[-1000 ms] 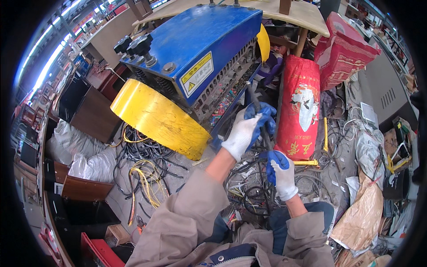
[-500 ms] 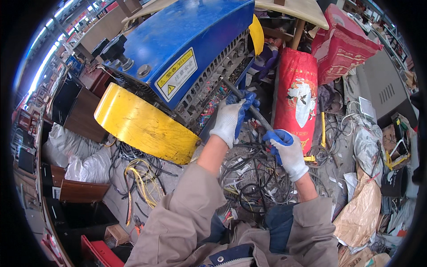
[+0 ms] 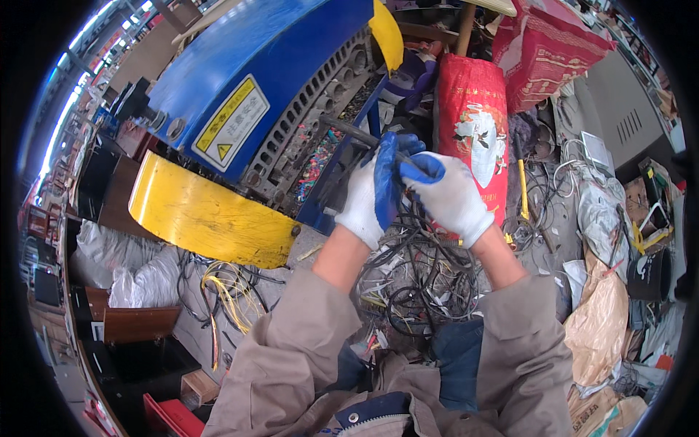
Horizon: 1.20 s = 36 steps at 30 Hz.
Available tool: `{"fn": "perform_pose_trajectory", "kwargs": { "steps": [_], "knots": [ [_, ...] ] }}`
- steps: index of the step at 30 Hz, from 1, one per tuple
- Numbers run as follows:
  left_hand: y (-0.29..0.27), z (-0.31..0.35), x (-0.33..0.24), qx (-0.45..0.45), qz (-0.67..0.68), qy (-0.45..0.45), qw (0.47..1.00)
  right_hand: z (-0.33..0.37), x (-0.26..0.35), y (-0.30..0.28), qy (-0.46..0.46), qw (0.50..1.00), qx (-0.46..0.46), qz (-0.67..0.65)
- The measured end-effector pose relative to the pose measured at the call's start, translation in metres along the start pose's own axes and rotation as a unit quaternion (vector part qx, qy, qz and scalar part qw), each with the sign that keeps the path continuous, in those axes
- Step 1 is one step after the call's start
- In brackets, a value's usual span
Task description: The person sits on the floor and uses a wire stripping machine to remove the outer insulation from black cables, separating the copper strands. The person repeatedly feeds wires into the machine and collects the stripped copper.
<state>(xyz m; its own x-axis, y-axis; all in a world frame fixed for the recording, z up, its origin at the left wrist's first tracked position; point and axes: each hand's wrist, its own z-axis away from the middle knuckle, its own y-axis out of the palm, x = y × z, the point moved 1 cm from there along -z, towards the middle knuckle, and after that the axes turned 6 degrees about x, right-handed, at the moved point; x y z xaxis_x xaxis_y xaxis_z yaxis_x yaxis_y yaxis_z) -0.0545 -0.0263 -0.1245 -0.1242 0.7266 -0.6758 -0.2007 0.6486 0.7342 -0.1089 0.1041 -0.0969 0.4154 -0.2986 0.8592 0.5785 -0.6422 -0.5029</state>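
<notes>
A thick, dark grey cable (image 3: 348, 130) runs straight from an opening in the blue and yellow machine (image 3: 240, 80) to my hands. My left hand (image 3: 373, 188), in a white glove with a blue palm, is closed around the cable beside the machine. Right against it, my right hand (image 3: 450, 191), gloved the same way, has its fingers curled in where the cable passes; the cable's near end is hidden by the gloves. A row of round holes of various sizes lines the machine's side, above a trough with colourful scraps (image 3: 318, 166).
Tangled black cables (image 3: 422, 295) and scraps lie on the floor below my hands. A red printed sack (image 3: 473, 124) stands just beyond my right hand. Stripped yellow wires (image 3: 234, 295) lie left, near white sacks (image 3: 149, 273). Brown paper sheeting (image 3: 598, 328) lies at right.
My right hand has moved up and left along the cable to meet my left hand. The machine sits further left in view, and the cable slants less steeply.
</notes>
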Motion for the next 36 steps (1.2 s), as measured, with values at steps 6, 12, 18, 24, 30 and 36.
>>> {"fn": "perform_pose_trajectory", "kwargs": {
  "steps": [6,12,18,24,30,36],
  "knots": [
    [-0.015,0.008,-0.009,0.089,-0.044,-0.016,0.995,0.012,0.003,0.004,-0.125,0.971,-0.048,0.199],
    [-0.013,0.003,0.018,0.007,-0.205,-0.128,0.97,0.036,-0.015,-0.017,-0.032,0.979,-0.045,0.194],
    [0.016,-0.003,0.067,0.07,-0.046,-0.064,0.994,0.081,-0.039,-0.049,0.029,0.993,-0.09,0.074],
    [0.009,-0.008,0.034,0.063,-0.089,-0.037,0.993,0.053,-0.023,-0.043,0.017,0.998,-0.036,0.057],
    [0.003,-0.011,0.004,0.051,-0.069,-0.031,0.996,0.02,-0.018,-0.031,0.012,0.998,-0.014,0.067],
    [0.005,-0.006,0.005,0.1,-0.098,-0.004,0.99,0.019,-0.014,-0.035,-0.092,0.99,-0.006,0.11]
  ]
}}
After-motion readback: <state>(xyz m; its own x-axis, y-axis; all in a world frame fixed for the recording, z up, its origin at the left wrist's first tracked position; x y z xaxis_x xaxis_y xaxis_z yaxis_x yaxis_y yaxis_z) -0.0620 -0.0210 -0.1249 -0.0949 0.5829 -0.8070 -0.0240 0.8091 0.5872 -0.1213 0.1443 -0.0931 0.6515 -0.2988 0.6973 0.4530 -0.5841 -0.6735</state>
